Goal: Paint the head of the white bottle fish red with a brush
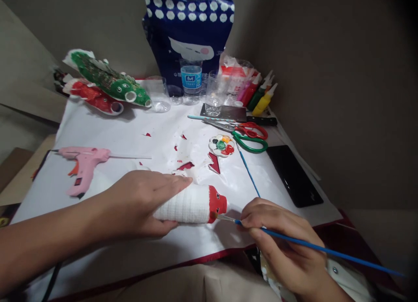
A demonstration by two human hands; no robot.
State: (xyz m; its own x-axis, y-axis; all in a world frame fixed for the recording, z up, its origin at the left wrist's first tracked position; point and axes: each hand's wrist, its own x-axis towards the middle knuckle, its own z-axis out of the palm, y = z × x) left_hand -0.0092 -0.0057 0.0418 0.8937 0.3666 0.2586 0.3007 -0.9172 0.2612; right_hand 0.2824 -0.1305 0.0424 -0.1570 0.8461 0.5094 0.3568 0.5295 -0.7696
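Note:
A bottle wrapped in white textured material [187,206] lies on its side near the table's front, its narrow end painted red with small eyes on it. My left hand [143,199] grips its far end, fingers over the top and thumb below. In my right hand [282,236] is a blue-handled paintbrush [303,242], pinched near the ferrule. Its bristles touch the red paint at the boundary with the white. Behind the bottle sits a flower-shaped paint palette [222,145] with green, red, orange and black paint in its wells.
A pink glue gun [85,162] lies left. Green [111,82] and red fish crafts [94,97] rest at the back left. Plastic cups [191,82], paint bottles [263,100], scissors [250,140], a cleaver [225,113] and a black phone [294,175] stand or lie around. Red scraps [214,162] are scattered centrally.

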